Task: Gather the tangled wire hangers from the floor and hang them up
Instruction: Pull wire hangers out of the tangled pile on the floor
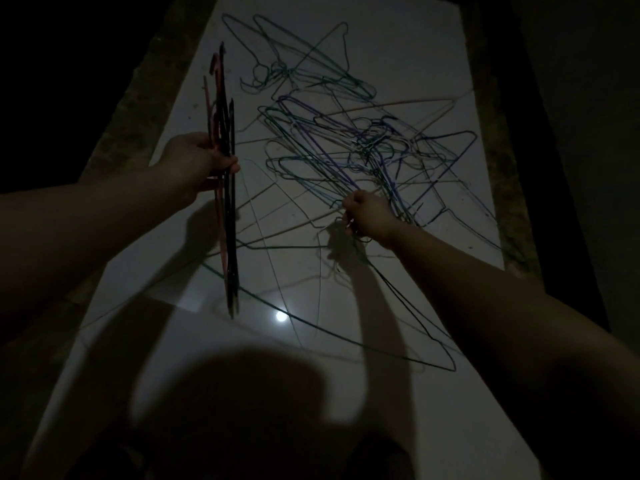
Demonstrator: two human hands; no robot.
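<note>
Hangers (346, 140) lie tangled beyond both hands (363, 216).

Dim light. Left hand (194, 164) grips a bundle of wire hangers (227, 237), seen edge-on, dark ones plus a pink one, raised above the floor (415, 64). Right hand (367, 214) is fisted on thin wire at the near edge of the tangle (363, 140): green, purple, blue and pale hangers interlocked on the white tile. A dark green hanger (346, 336) fans out from that fist toward me. Lamp glare (281, 316) sits beside the bundle's lower tip. My shadow (242, 393) covers the near floor.
</note>
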